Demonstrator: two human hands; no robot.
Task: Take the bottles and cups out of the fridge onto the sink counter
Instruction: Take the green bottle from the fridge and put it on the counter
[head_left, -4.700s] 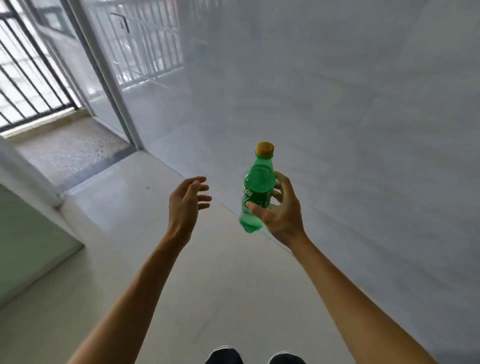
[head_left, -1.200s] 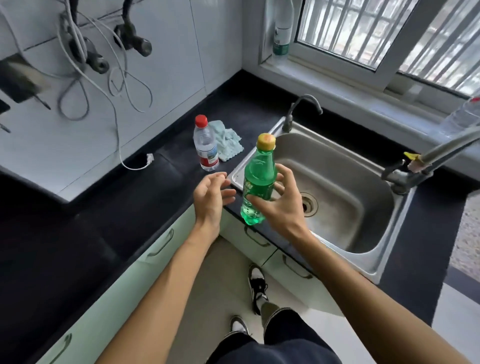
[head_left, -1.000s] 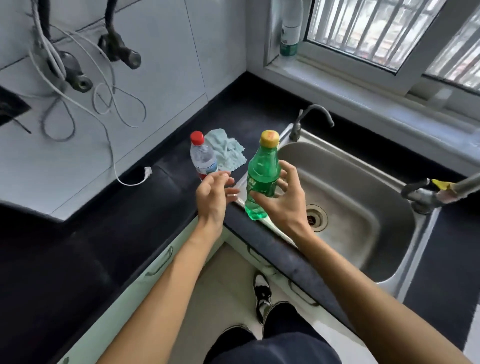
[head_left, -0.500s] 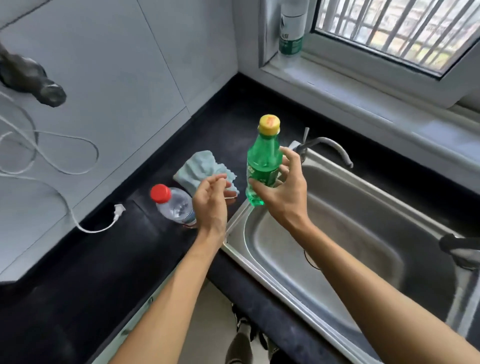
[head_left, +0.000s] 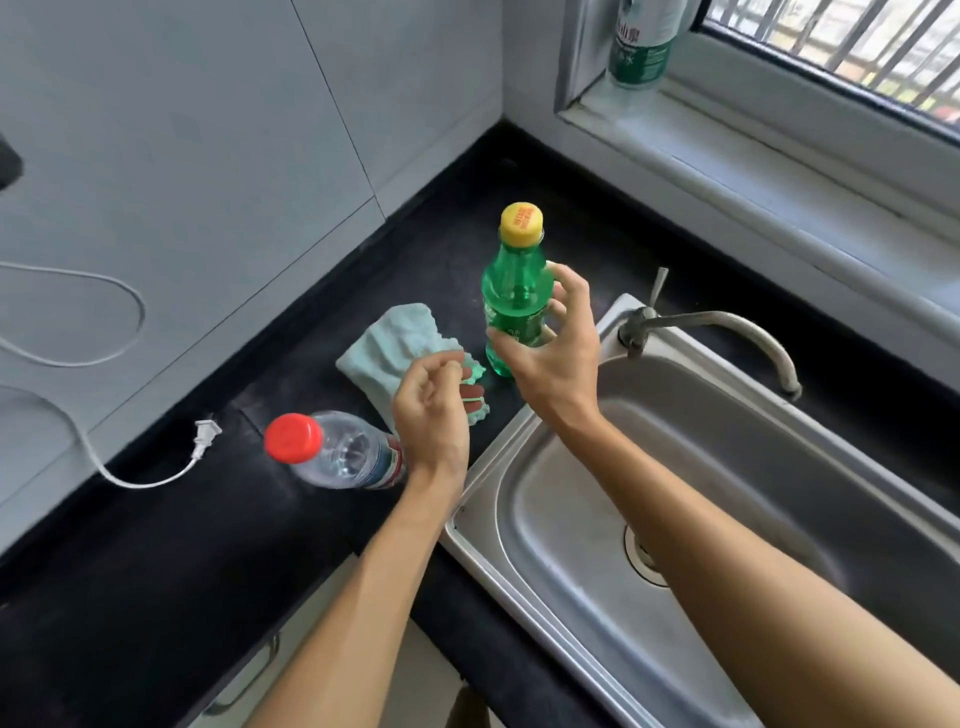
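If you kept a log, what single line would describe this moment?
right hand: setting green soda bottle on counter beside cloth | left hand: empty, fingers curled | clear water bottle: on counter

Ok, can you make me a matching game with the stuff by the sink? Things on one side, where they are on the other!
Things:
1. green bottle
2. clear bottle
3. cloth
4. plug

Places:
A. on the end of a white cord on the counter
B. in the right hand
C. crumpled on the counter, partly behind the left hand
D. on the counter, red cap on top

Pairs: 1-B, 2-D, 3-C, 4-A
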